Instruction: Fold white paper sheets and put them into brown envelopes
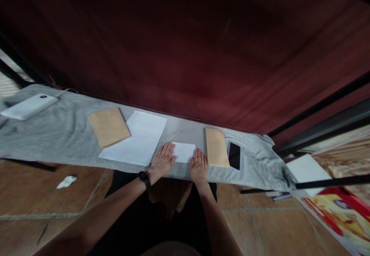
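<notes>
A small white rectangle of paper [184, 152], perhaps folded, lies on the grey cloth between my hands. My left hand [162, 159] rests flat, palm down, with its fingertips at the paper's left edge. Flat at the right edge is my right hand [199, 165], its fingers stretched forward. To the left lies a large white sheet [144, 136], partly covered by a brown envelope [109, 127]. A second brown envelope [216, 147] lies just right of my right hand.
A phone [234, 156] lies beside the right envelope. At the far left sits a white device [30, 106] with a cable. The narrow surface is covered by grey cloth [72, 140], with a dark red panel [185, 56] behind. A colourful box [341, 213] stands at lower right.
</notes>
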### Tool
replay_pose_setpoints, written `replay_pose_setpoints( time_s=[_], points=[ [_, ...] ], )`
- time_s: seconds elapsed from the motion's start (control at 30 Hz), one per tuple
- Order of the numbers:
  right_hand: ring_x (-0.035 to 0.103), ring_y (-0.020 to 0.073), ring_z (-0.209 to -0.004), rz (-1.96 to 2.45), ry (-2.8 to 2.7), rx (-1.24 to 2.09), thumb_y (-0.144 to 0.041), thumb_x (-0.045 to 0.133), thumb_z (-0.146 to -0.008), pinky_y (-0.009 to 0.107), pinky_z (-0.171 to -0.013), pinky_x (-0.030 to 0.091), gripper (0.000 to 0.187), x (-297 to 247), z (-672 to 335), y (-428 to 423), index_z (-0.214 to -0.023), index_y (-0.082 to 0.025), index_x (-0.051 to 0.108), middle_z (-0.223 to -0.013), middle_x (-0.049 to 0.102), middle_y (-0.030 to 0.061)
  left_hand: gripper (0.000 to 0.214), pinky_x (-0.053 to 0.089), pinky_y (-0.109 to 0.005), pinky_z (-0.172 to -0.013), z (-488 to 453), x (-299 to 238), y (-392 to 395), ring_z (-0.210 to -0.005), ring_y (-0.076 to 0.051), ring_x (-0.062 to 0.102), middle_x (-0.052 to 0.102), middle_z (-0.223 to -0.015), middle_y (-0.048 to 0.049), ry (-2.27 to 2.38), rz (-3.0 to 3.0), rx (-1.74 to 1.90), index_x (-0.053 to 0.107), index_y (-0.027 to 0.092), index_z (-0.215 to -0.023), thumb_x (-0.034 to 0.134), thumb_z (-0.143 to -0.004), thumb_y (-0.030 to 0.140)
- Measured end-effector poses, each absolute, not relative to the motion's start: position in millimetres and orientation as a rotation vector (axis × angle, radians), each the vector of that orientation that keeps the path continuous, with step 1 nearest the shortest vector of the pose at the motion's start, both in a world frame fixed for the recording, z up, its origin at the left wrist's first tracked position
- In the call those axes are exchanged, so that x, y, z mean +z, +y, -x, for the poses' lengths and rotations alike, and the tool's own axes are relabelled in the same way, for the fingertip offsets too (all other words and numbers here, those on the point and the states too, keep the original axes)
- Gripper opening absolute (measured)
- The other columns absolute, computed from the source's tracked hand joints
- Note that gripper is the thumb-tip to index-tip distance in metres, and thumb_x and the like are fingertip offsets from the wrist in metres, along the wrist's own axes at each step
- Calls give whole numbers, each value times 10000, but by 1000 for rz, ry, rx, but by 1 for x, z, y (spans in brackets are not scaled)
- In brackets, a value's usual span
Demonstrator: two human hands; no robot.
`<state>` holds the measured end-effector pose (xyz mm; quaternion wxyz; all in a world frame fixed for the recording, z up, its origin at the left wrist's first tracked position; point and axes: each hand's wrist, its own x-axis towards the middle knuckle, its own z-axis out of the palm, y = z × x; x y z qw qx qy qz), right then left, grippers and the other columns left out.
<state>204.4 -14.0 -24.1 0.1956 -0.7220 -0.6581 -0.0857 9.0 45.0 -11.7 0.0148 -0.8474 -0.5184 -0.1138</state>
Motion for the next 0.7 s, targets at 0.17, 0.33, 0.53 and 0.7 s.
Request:
replay_pose_setpoints(
  time_s=[0.17, 0.33, 0.53, 0.7],
  points=[
    [464, 296, -1391, 2036, -1856, -233, -228, 304, -1030, 478, -1133, 361, 516, -22, -205, -16, -1500, -53, 425, -1505, 483, 205, 594, 176, -470, -1251, -12, -7, 46, -1514, -273, 262, 368, -1591, -174, -1482, 2693, -393, 389, 52, -1513, 330, -988, 323],
    [451, 299, -1400, 2046, -1851, -227, -223, 303, -1028, 481, -1136, 353, 522, -20, -204, -16, -1507, -48, 412, -1514, 471, 207, 614, 172, -467, -1255, -17, 3, 48, -1527, -229, 229, 360, -1607, -133, -1280, 2816, -397, 316, 106, -1556, 334, -946, 179],
    [451, 299, -1397, 2027, -1840, -238, -247, 285, -1038, 477, -1129, 350, 520, -22, -204, -16, -1503, -59, 422, -1507, 485, 200, 509, 170, -399, -1254, -22, 8, 48, -1520, -190, 248, 345, -1622, -82, -996, 3046, -360, 426, 176, -1499, 343, -1008, 282],
    [450, 300, -1401, 2022, -1853, -228, -246, 291, -1040, 483, -1137, 350, 513, -25, -206, -16, -1495, -53, 432, -1520, 467, 200, 530, 146, -416, -1252, -23, 4, 47, -1529, -194, 222, 323, -1632, -79, -916, 3118, -347, 378, 205, -1526, 364, -1027, 380]
  ],
)
